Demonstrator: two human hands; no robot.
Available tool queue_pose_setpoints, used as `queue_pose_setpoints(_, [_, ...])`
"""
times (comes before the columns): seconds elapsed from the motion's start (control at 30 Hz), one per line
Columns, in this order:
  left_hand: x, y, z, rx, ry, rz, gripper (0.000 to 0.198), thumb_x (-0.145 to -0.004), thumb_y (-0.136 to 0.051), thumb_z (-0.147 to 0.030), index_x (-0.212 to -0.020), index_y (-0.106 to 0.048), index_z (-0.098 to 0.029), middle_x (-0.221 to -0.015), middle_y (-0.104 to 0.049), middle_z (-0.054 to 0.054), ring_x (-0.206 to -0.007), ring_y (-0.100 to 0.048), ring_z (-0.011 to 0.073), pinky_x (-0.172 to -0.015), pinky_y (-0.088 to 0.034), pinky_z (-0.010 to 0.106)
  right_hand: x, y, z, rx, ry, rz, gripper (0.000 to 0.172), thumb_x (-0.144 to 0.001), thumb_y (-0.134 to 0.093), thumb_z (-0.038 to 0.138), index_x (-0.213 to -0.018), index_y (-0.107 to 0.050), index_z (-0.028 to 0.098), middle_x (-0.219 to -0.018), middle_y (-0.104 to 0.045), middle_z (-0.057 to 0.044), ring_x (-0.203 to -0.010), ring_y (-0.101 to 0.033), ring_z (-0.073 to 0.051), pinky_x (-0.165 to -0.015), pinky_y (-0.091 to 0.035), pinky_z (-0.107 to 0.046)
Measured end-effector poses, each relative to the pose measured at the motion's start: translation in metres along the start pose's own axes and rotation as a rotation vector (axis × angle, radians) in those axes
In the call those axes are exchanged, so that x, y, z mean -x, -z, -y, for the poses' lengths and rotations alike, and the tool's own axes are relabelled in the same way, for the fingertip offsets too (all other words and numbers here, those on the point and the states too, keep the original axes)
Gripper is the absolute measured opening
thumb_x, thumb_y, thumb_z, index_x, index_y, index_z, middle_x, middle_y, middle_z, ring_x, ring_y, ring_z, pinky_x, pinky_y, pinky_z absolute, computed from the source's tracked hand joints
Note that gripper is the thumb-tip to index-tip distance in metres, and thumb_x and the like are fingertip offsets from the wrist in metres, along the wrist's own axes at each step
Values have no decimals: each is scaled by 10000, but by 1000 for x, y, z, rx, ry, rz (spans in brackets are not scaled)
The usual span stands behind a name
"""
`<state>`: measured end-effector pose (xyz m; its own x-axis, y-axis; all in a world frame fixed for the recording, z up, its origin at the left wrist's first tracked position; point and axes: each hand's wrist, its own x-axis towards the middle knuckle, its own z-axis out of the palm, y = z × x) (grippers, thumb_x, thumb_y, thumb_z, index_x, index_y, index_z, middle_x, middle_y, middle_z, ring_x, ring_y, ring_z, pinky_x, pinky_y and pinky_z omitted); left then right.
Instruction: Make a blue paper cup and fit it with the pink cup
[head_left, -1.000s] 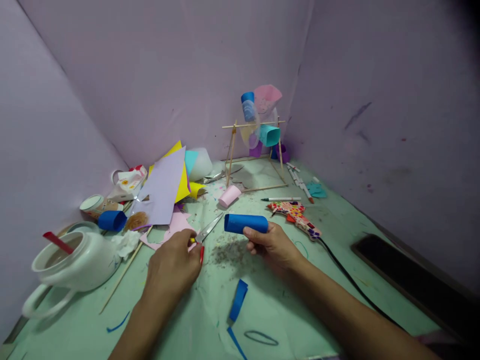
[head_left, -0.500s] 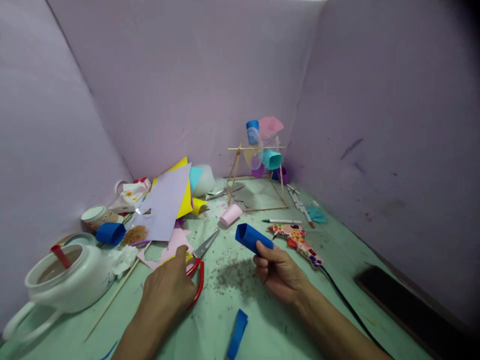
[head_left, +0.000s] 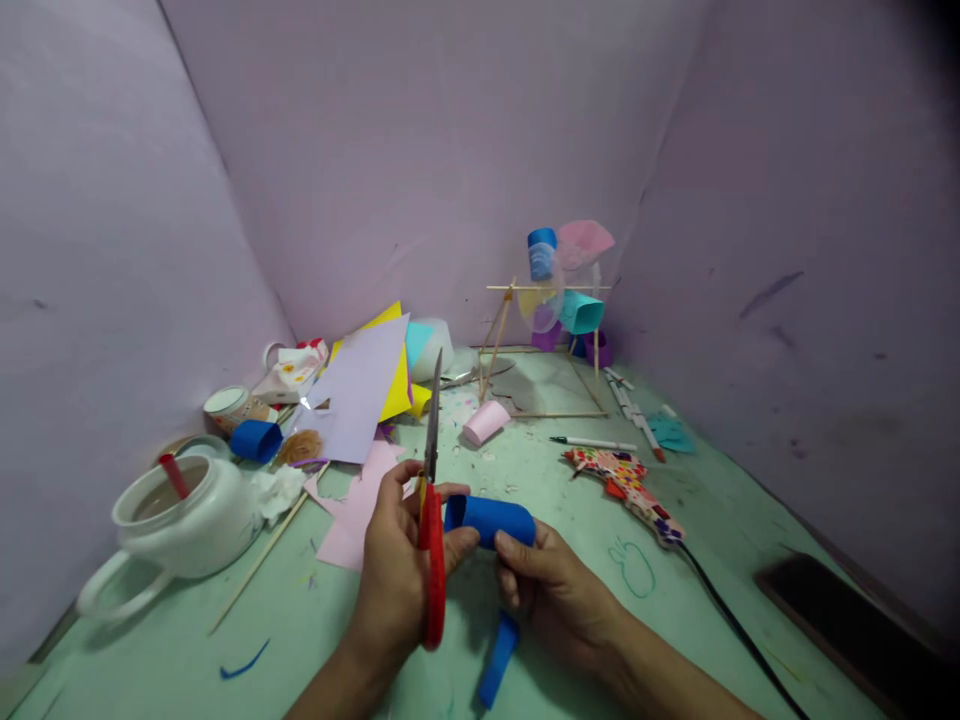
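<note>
My right hand [head_left: 551,570] pinches the right end of a blue paper tube [head_left: 501,516], which lies roughly level over the table. In my left hand [head_left: 397,555] are scissors [head_left: 433,530] with red handles, their blades together and pointing up. The thumb and a finger of that same hand reach the tube's left, open end. Below the hands, a curved blue paper strip [head_left: 499,660] rests on the table, partly hidden. Beyond the tube lies a small pink paper tube [head_left: 487,423] on its side.
Behind stands a stick frame [head_left: 495,345] bearing a wheel with coloured paper cups [head_left: 583,312]. On the right are a patterned glue gun [head_left: 626,485], its black cord, markers [head_left: 634,415] and a dark phone-like slab [head_left: 832,620]. A white teapot [head_left: 187,530] and paper sheets [head_left: 364,385] occupy the left.
The scissors have swung upright in my left hand, which has moved right to the blue tube and now touches it. The tube has come lower. The whole view has shifted somewhat.
</note>
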<state>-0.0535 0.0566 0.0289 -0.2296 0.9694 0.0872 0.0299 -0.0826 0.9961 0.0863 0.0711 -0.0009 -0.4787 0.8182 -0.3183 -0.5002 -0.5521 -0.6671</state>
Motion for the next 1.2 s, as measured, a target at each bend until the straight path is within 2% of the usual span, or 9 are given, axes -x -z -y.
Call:
queue_pose_setpoints(0.17, [-1, 2, -1, -35, -72, -97, 546, -649, -715, -229, -1093, -397, -225, -871, -715, 31, -618, -633, 130, -515, -475, 203, -1, 5, 8, 160, 22, -113, 406, -513, -824, 363, -772, -596, 149, -520, -550, 31, -419, -457, -67, -426, -352, -182])
queue_pose_setpoints(0.27, [-3, 6, -5, -40, -119, -140, 525, -629, -721, -210, -1055, -414, -222, -817, -715, 7, -562, -616, 109, -576, -514, 226, 1, 10, 25, 469, 260, -421, 591, -506, -797, 436, -987, -589, 161, -835, -631, -61, -615, -560, -154, -521, -444, -263])
queue_pose_setpoints(0.33, [-3, 7, -8, -50, -107, -99, 518, -626, -720, -193, -1043, -414, -219, -811, -715, 5, -586, -630, 110, -628, -528, 238, 4, 11, 34, 723, 457, -489, 672, -507, -789, 437, -1091, -576, 182, -1062, -612, -109, -878, -585, -245, -726, -485, -357])
queue_pose_setpoints(0.43, [2, 4, -9, -43, -40, 28, 514, -639, -709, -178, -1050, -402, -219, -831, -711, 17, -737, -671, 149, -685, -534, 246, 9, 5, 36, 925, 488, -184, 636, -515, -794, 341, -1106, -613, 194, -1145, -618, -100, -1074, -540, -289, -942, -404, -413])
queue_pose_setpoints(0.53, [9, -1, -7, -14, -1, 115, 561, -621, -730, -166, -1064, -391, -228, -817, -695, 1, -680, -656, 134, -631, -529, 222, 10, -1, 29, 886, 361, 39, 446, -582, -756, 265, -1017, -679, 198, -982, -697, -59, -931, -615, -247, -875, -451, -380])
queue_pose_setpoints(0.63, [14, -5, -6, 11, -40, 98, 600, -605, -751, -147, -1067, -381, -243, -905, -682, 7, -558, -599, 77, -545, -502, 178, 7, 0, 24, 764, 293, -8, 250, -622, -739, 258, -857, -720, 175, -743, -699, -23, -687, -614, -179, -686, -485, -306])
queue_pose_setpoints(0.77, [15, -6, -6, -8, -68, 62, 564, -640, -736, -161, -1074, -385, -243, -876, -674, 2, -598, -612, 85, -537, -490, 165, 4, 6, 23, 658, 250, -54, 191, -590, -771, 269, -704, -708, 128, -573, -630, 5, -532, -530, -115, -551, -431, -246])
queue_pose_setpoints(0.97, [15, -9, -2, -6, -141, 52, 506, -671, -688, -122, -1068, -397, -238, -655, -614, -71, -586, -609, 95, -545, -494, 171, 5, 4, 20, 680, 248, -11, 168, -614, -754, 275, -667, -730, 117, -542, -620, -2, -518, -512, -108, -550, -423, -251])
queue_pose_setpoints(1.2, [18, -12, 1, -15, -258, -101, 485, -635, -697, -100, -1044, -470, -230, -624, -627, -72, -538, -612, 89, -514, -502, 156, 9, 3, 25, 618, 296, 38, 173, -625, -733, 234, -788, -753, 179, -668, -699, -11, -597, -589, -131, -613, -467, -264])
